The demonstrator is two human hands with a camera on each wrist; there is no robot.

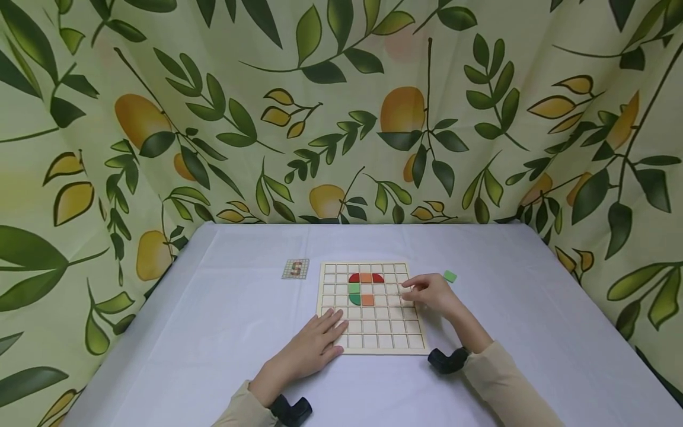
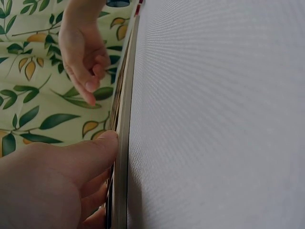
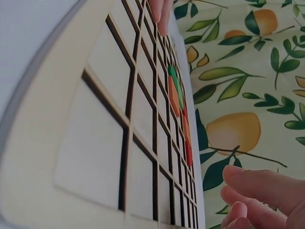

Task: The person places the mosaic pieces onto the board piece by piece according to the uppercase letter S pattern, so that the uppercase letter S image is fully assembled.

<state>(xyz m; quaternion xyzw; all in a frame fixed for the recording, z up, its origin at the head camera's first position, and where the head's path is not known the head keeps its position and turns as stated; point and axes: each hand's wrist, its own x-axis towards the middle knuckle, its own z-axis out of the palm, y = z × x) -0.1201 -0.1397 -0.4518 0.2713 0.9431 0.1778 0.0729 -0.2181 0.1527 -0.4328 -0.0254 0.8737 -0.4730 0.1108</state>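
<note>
A wooden grid board (image 1: 384, 350) lies on the table. Near its upper middle sit coloured tiles: an orange square (image 1: 365, 277) between a red rounded tile (image 1: 354, 277) and another red rounded tile (image 1: 377, 278), then a light green square (image 1: 354, 288), a dark green rounded tile (image 1: 354, 299) and a second orange square (image 1: 367, 300). My left hand (image 1: 315, 347) rests on the board's lower left corner, fingers spread. Over the right edge hovers my right hand (image 1: 433, 293), fingers loosely bent; in the right wrist view no tile shows between thumb (image 3: 259, 186) and fingers.
A small card (image 1: 295, 268) with a gridded S pattern lies left of the board. Beyond the right hand is a loose green tile (image 1: 450, 276). White cloth (image 1: 240, 284) covers the table, and a leaf-patterned curtain (image 1: 341, 148) hangs around its back and sides.
</note>
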